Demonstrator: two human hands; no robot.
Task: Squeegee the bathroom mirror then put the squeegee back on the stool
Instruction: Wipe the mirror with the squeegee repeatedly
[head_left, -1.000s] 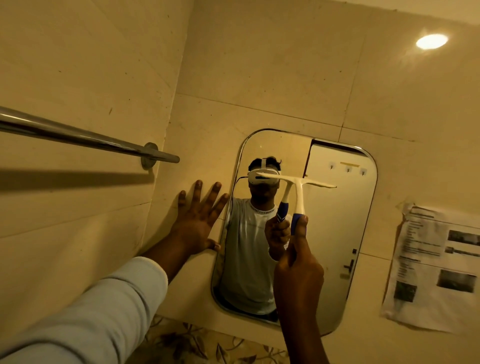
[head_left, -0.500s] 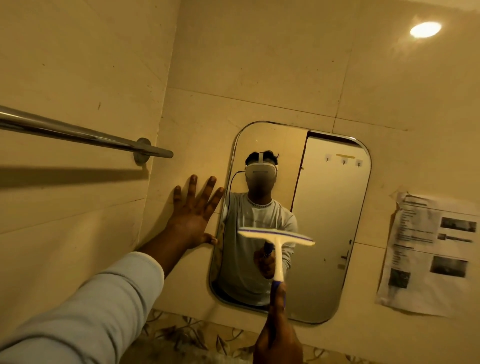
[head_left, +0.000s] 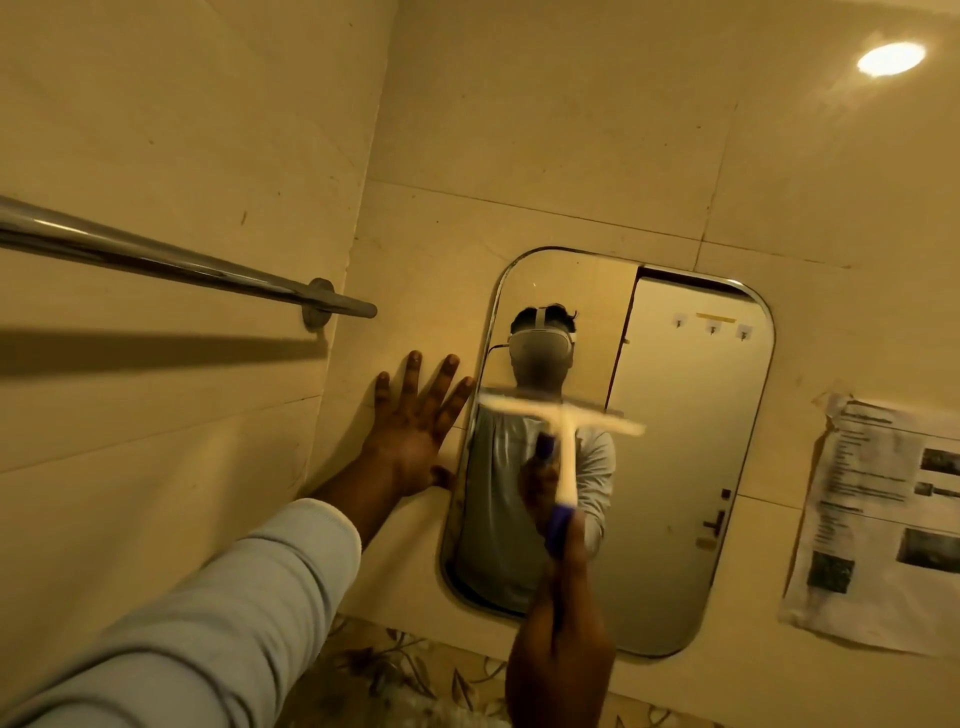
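Note:
A rounded rectangular mirror (head_left: 691, 467) hangs on the tiled wall ahead. My right hand (head_left: 561, 654) grips the blue handle of a white T-shaped squeegee (head_left: 566, 421), whose blade lies across the mirror's left half at about mid height, blurred by motion. My left hand (head_left: 415, 436) presses flat on the wall tile just left of the mirror's frame, fingers spread. The stool is out of view.
A chrome towel bar (head_left: 171, 260) juts from the left wall at head height, ending near the corner. A printed paper sheet (head_left: 883, 525) is stuck to the wall right of the mirror. Floral-patterned tiles (head_left: 415, 670) run below it.
The squeegee went from the mirror's upper part down toward its lower part, and now sits higher again at mid height. My left hand stayed flat on the wall.

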